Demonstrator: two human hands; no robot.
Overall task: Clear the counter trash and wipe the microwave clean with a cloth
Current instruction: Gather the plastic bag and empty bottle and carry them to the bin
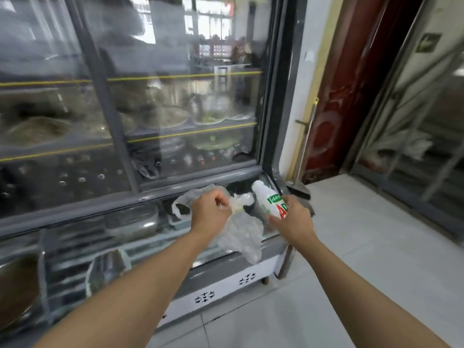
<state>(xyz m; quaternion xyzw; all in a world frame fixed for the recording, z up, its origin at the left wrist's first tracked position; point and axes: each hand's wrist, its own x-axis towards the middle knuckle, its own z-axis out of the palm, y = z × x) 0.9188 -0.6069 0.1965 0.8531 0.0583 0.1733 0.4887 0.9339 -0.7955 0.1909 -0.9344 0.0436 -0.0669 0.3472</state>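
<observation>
Head view: left hand (210, 209) clutches plastic bag (241, 232); right hand (292, 222) grasps white bottle (270, 202).

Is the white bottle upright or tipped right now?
Tipped. The white bottle leans up-left in the right hand, which grips its lower end.

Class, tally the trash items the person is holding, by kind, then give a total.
White plastic bottle, held by the right hand: 1
Clear plastic bag, gripped by the left hand: 1
Total: 2
</observation>
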